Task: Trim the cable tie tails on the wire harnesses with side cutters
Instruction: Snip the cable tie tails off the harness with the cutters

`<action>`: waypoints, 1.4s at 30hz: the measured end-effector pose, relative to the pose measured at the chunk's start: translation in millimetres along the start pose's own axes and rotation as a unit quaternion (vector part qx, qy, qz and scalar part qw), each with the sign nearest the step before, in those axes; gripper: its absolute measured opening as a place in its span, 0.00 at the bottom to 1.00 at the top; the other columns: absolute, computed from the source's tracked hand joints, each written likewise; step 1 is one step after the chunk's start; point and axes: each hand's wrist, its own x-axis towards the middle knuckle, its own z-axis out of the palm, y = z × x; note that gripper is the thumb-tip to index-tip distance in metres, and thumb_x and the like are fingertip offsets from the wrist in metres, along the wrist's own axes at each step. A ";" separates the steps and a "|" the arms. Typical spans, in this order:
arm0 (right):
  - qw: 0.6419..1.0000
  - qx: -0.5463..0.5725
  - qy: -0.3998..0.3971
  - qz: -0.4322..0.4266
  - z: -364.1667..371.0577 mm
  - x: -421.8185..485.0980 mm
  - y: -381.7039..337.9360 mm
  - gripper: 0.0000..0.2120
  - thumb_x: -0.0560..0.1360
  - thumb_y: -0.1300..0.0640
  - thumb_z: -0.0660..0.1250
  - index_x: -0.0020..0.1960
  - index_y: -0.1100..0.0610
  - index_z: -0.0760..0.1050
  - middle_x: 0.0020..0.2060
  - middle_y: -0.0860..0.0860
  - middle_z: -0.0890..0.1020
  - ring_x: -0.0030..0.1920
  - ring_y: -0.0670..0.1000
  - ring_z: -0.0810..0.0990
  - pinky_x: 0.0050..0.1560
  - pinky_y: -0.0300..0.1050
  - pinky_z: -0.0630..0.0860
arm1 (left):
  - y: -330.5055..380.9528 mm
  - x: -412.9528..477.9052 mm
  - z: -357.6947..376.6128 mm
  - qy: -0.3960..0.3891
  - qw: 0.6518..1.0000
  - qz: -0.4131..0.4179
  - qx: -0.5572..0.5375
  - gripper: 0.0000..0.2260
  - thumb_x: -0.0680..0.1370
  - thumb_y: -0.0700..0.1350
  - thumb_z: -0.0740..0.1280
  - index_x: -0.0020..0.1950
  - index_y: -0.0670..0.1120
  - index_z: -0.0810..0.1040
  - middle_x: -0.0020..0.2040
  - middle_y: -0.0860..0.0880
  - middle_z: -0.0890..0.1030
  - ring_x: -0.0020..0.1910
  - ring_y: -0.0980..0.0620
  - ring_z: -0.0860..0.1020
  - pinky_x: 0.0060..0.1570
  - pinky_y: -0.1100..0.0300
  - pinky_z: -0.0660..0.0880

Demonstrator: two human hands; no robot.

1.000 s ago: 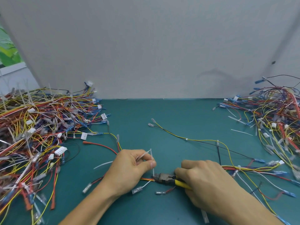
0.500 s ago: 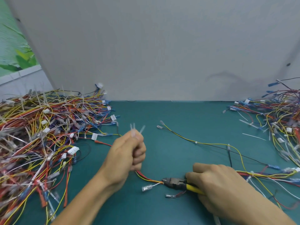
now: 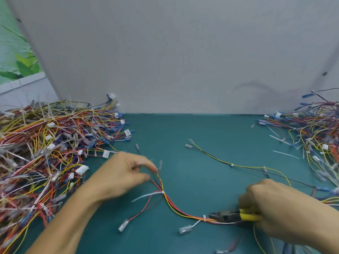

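A harness of red and yellow wires (image 3: 172,208) lies on the green mat in front of me. One white cable tie (image 3: 163,192) on it has a long tail running left. A second tie (image 3: 204,217) sits just left of the cutter jaws. My right hand (image 3: 278,211) grips the yellow handles of the side cutters (image 3: 224,216), whose dark jaws point left along the harness. My left hand (image 3: 126,174) is blurred, its fingers loosely spread, fingertips close to the harness's upper wire ends; I see nothing held in it.
A big heap of tied harnesses (image 3: 45,153) fills the left side and another heap (image 3: 315,136) the right. A thin yellow-and-black harness (image 3: 233,165) crosses the mat's middle right. Cut tie tails (image 3: 286,154) lie near the right heap. A grey board (image 3: 174,61) stands behind.
My left hand, which held cut tails in a raised fist, has come down and spread its fingers near the harness. The right hand still grips the cutters; the view shifted left.
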 end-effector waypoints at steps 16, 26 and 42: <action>1.000 0.004 -0.010 0.012 -1.2 -1.0 -3.0 0.06 0.66 0.56 0.58 0.40 0.46 0.68 0.39 0.49 0.74 0.44 0.52 0.77 0.35 0.42 0.69 | -4.6 1.0 18.7 -0.131 0.991 -0.025 0.015 0.10 0.72 0.40 0.74 0.49 0.54 0.85 0.43 0.64 0.83 0.45 0.66 0.81 0.50 0.69 0.75; 1.000 0.012 -0.004 -0.002 -6.5 -4.7 -3.8 0.02 0.70 0.50 0.59 0.42 0.46 0.69 0.42 0.45 0.73 0.49 0.49 0.76 0.44 0.44 0.73 | -1.6 -0.2 10.8 -0.180 0.981 -0.055 0.042 0.12 0.72 0.43 0.72 0.51 0.58 0.82 0.29 0.59 0.67 0.30 0.62 0.70 0.35 0.70 0.65; 0.992 0.045 0.115 -0.006 1.5 14.2 -75.2 0.12 0.77 0.42 0.56 0.54 0.49 0.68 0.48 0.47 0.67 0.55 0.54 0.70 0.43 0.47 0.59 | -0.9 1.8 23.2 -0.154 0.986 -0.027 0.062 0.10 0.76 0.53 0.68 0.36 0.51 0.79 0.28 0.53 0.75 0.29 0.60 0.70 0.36 0.58 0.69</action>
